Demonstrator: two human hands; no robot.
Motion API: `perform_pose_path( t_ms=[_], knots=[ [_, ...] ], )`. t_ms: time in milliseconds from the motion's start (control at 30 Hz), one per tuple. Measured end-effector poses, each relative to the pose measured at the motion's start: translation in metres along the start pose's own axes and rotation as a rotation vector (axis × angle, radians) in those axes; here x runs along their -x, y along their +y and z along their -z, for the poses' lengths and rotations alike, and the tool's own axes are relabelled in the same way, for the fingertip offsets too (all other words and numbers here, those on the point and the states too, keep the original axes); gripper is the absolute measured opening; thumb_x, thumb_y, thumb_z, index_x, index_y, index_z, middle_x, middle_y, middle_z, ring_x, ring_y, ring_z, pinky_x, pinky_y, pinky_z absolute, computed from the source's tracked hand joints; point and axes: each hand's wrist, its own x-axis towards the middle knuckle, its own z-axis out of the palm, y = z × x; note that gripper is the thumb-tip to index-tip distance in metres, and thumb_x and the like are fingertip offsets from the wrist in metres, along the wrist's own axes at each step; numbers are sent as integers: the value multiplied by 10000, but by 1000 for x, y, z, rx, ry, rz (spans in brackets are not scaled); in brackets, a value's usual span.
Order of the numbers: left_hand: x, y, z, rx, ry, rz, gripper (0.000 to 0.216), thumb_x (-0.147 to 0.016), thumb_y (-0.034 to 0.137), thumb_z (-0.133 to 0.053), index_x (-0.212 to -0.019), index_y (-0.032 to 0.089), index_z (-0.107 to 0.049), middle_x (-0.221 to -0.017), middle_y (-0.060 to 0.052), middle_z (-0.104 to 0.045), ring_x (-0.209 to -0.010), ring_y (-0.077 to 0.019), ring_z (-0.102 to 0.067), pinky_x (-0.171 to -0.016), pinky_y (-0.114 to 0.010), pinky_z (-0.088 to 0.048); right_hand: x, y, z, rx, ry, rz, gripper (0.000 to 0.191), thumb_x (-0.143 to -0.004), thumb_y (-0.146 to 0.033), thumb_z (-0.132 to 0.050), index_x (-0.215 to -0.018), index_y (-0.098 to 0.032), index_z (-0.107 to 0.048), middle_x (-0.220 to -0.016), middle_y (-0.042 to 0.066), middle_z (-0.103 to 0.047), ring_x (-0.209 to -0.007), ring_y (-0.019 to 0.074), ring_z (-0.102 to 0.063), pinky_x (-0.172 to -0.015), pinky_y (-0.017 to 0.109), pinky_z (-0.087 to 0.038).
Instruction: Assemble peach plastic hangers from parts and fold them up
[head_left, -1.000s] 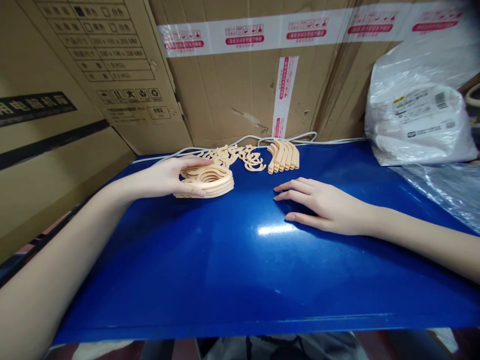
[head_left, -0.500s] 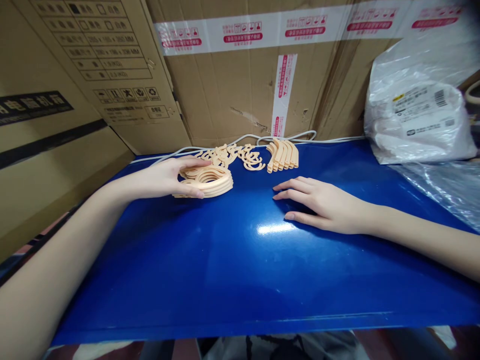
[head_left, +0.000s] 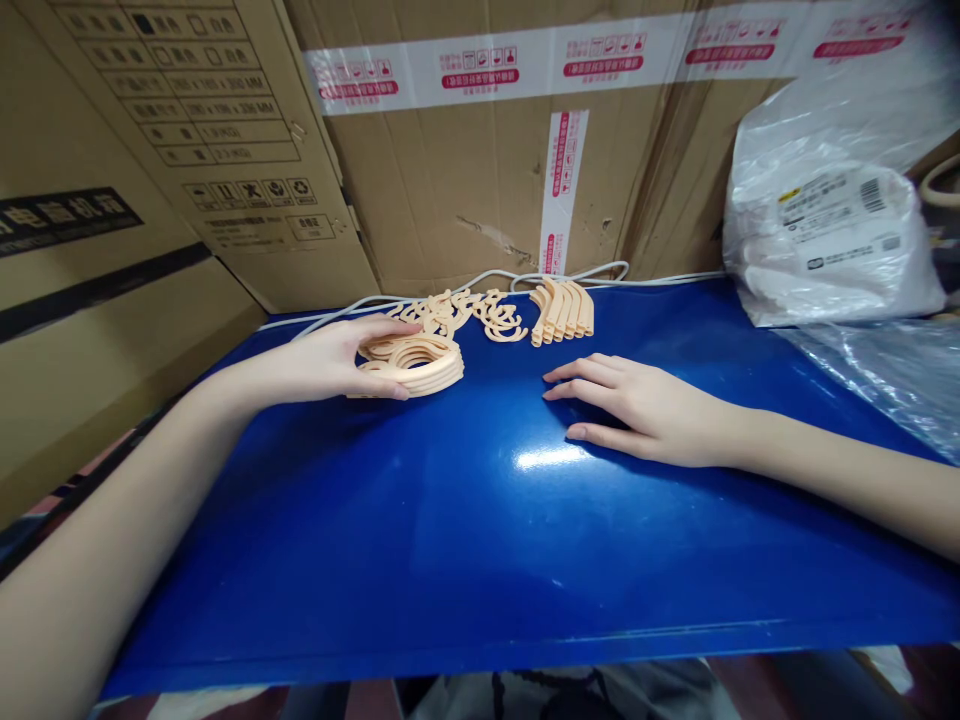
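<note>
My left hand (head_left: 330, 358) is wrapped round a stack of peach-coloured curved plastic pieces (head_left: 421, 364) that rests on the blue table top (head_left: 465, 540), thumb at the front and fingers over the back. My right hand (head_left: 645, 408) lies flat on the blue surface with fingers spread, holding nothing, a hand's width to the right of the stack. Behind lie a loose pile of similar peach pieces (head_left: 469, 312) and a neat row of peach strips (head_left: 564, 310).
Large cardboard boxes (head_left: 480, 160) wall off the back and another cardboard box (head_left: 90, 300) the left. A white cable (head_left: 600, 275) runs along the table's far edge. A white plastic bag (head_left: 825, 240) with labels and clear plastic film (head_left: 885, 375) sit at the right.
Both hands stay where they were. The view has shifted very slightly, so everything sits a few pixels to the left.
</note>
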Motion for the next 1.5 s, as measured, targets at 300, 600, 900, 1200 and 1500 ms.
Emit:
perform_pose_path(
  t_ms=[300,600,900,1200,1500],
  knots=[
    [2,5,0,10,11,-15,853,-690,690,-656,-1409,267,-476,-1503,-91,-426,-1368,-354,-412,-1149,-546,-287,1,-2,0,-16,10,-7,404,-981,-452,-433,-1235,-175,-585,-1312,128,-579,-1138,259,-576,-972,455,-471],
    [3,14,-4,21,28,-74,888,-687,677,-682,-1427,258,-425,-1479,-96,-450,-1338,-342,-443,-1136,-517,-336,0,-2,0,-16,-1,-10,410,-984,-450,-428,-1237,-167,-583,-1316,124,-573,-1149,256,-567,-983,445,-462],
    [12,63,-28,-163,274,-413,600,-905,521,-537,-1399,196,-434,-1472,-112,-436,-1403,-286,-344,-1192,-453,-254,0,-1,0,-15,6,-9,387,-983,-439,-439,-1234,-178,-577,-1313,125,-573,-1123,255,-573,-967,454,-472],
    [17,87,-62,-86,44,-521,543,-985,501,-391,-1437,200,-396,-1488,-103,-441,-1345,-247,-455,-1122,-404,-386,0,-2,0,-19,17,-10,395,-976,-437,-448,-1245,-179,-580,-1305,130,-575,-1140,259,-564,-976,454,-468],
    [16,87,-62,-89,48,-522,510,-995,473,-381,-1399,173,-464,-1454,-116,-482,-1302,-255,-500,-1086,-421,-429,-1,-1,0,-44,8,-8,397,-977,-443,-447,-1239,-175,-581,-1300,121,-582,-1150,250,-565,-984,430,-461]
  ],
)
